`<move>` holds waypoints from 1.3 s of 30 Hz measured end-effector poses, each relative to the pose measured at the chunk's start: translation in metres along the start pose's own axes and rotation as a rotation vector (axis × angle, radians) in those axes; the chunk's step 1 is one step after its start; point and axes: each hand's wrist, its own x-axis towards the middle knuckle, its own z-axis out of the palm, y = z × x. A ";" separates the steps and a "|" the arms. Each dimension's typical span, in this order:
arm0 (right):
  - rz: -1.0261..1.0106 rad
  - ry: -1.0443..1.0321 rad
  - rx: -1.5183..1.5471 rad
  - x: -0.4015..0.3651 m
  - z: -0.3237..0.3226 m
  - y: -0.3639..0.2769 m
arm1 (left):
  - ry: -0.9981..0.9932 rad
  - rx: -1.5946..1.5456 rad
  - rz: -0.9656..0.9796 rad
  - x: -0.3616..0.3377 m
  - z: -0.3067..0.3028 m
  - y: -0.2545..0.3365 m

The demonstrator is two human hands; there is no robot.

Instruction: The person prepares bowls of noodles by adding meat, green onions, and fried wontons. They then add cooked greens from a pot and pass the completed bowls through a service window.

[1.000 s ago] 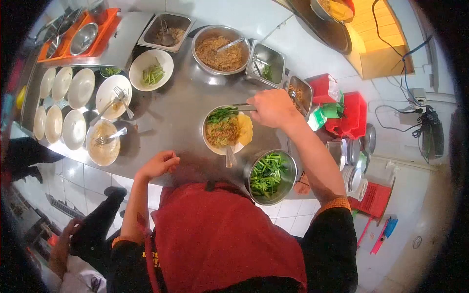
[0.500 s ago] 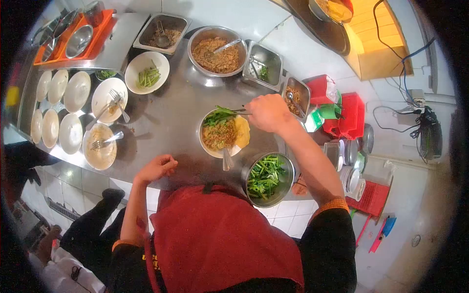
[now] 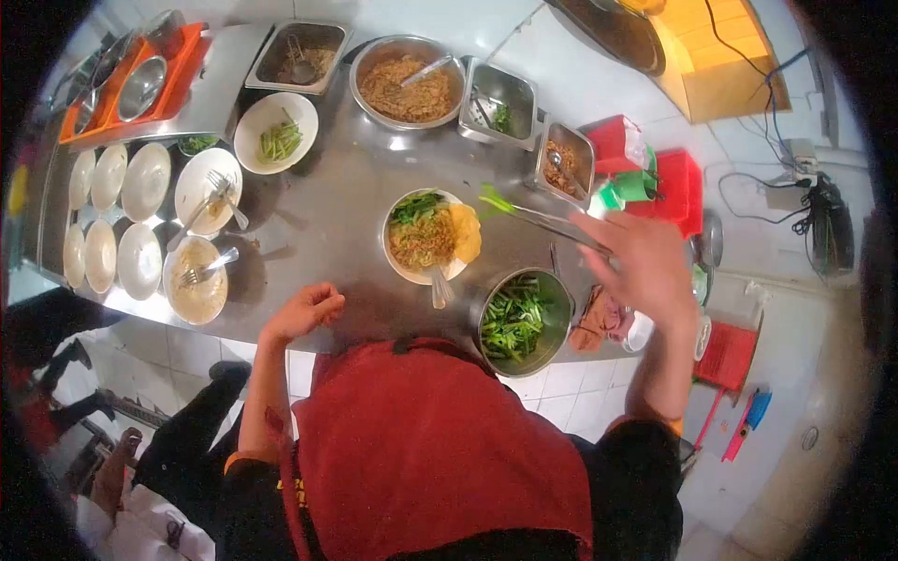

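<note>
My right hand [image 3: 645, 262] grips metal tongs [image 3: 552, 222] above the right side of the counter. A piece of leafy green [image 3: 493, 199] sits at their tips. Left of the tips stands a bowl [image 3: 385, 245] of minced topping, greens and a yellow cracker, with a utensil handle leaning over its near rim. Below the tongs, a metal pot [image 3: 564, 323] holds chopped greens [image 3: 513, 323]. My left hand [image 3: 307, 313] hovers by the counter's front edge, its fingers loosely curled with nothing in them.
Along the back are a large metal bowl [image 3: 408, 79] of minced topping and several steel pans. At the left stand stacked bowls [image 3: 140, 262] and used bowls [image 3: 196, 304] with forks. A pink cloth [image 3: 603, 318] lies right of the pot. Another person's arm [image 3: 112, 472] shows at lower left.
My right hand has drawn the tongs away from the bowl, to the right and towards me. Greens now lie in the bowl, and one piece remains at the tongs. My left hand has barely moved.
</note>
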 end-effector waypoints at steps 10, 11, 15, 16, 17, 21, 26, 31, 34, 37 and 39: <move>0.382 -0.186 0.506 -0.150 0.082 -0.006 | -0.093 0.121 0.008 0.028 0.027 0.035; 0.419 -0.275 0.389 -0.152 0.096 -0.006 | -0.120 0.195 0.021 0.032 0.028 0.034; 0.451 -0.168 0.380 -0.142 0.089 0.000 | 0.089 0.217 0.122 0.050 0.041 0.027; 0.461 -0.164 0.391 -0.129 0.082 -0.006 | 0.085 0.231 0.115 0.060 0.047 0.024; 0.455 -0.180 0.490 -0.107 0.075 -0.016 | 0.176 0.147 0.137 0.072 0.056 0.021; 0.397 -0.291 0.550 -0.105 0.090 -0.026 | 0.283 0.070 0.194 0.108 0.080 0.015; 0.510 -0.281 0.564 -0.133 0.113 -0.025 | 0.432 0.364 0.401 0.139 0.061 -0.012; 0.663 -0.014 0.789 -0.155 0.116 -0.037 | 0.367 0.194 0.387 0.139 0.041 0.003; 0.762 0.251 1.016 -0.125 0.107 -0.059 | 0.335 0.226 0.343 0.102 0.051 0.042; 0.445 0.437 0.642 -0.077 0.100 -0.059 | 0.298 0.161 0.397 0.080 0.062 0.061; 0.336 0.472 0.560 -0.047 0.094 -0.050 | 0.226 0.024 0.348 0.060 0.075 0.076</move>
